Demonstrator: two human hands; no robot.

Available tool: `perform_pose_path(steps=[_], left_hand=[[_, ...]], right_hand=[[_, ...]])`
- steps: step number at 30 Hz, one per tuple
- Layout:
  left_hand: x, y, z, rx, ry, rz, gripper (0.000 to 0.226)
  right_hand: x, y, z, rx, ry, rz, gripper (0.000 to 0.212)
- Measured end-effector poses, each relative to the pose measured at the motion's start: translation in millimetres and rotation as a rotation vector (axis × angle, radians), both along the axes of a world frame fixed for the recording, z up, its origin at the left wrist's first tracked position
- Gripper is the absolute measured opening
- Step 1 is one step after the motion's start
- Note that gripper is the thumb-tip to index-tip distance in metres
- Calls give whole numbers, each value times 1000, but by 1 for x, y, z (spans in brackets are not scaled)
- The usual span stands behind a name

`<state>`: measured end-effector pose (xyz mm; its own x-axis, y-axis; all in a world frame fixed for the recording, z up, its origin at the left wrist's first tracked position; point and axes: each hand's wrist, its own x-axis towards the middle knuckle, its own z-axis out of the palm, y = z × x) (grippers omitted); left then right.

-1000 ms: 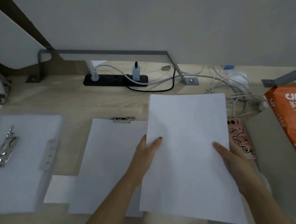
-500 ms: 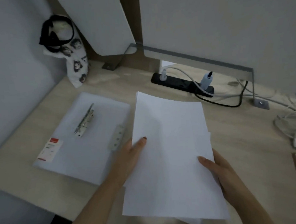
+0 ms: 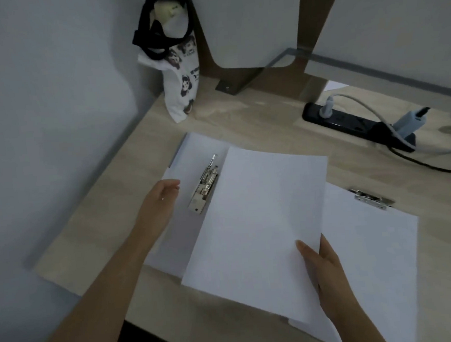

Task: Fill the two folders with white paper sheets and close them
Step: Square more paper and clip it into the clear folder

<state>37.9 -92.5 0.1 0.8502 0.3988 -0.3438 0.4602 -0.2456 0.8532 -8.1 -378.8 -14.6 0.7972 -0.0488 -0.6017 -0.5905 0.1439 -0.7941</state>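
Two pale folders lie open on the wooden desk. The left folder (image 3: 191, 149) has a metal lever clip (image 3: 206, 184) along its middle. The right folder (image 3: 378, 240) carries white paper under a metal clip (image 3: 370, 198) at its top edge. My right hand (image 3: 324, 270) pinches the right edge of a white paper sheet (image 3: 260, 227), thumb on top, and the sheet hangs over the left folder's right half. My left hand (image 3: 159, 199) hovers with loosely bent fingers over the left folder, just left of the lever clip, holding nothing.
A printed white bag (image 3: 180, 75) with black straps stands in the back left corner against the wall. A black power strip (image 3: 349, 122) with plugs and cables lies at the back right. The desk's front edge (image 3: 149, 320) is close to my arms.
The view swung left. My left hand let go of the sheet and moved left over the folder. My right hand carried the sheet left, over the left folder.
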Motion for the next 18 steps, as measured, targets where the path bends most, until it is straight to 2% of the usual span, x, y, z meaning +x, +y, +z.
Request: perform_pose_path(steps=[3,8,13,18], left_hand=[[12,9,-7,-128,94,-62,29],[27,7,-12,-284,137,-105,32],[41,2,-15,-260,208,-134,31],[57,-6,-14,-137,141,-217,35]], right_hand=[[4,12,-7,-62,-19,-21,39],[8,29,-19,-89,-30,-48,42],[10,39,-27,-97,-36,-67,41],[3,37,-32,-89,-11,-50,39]])
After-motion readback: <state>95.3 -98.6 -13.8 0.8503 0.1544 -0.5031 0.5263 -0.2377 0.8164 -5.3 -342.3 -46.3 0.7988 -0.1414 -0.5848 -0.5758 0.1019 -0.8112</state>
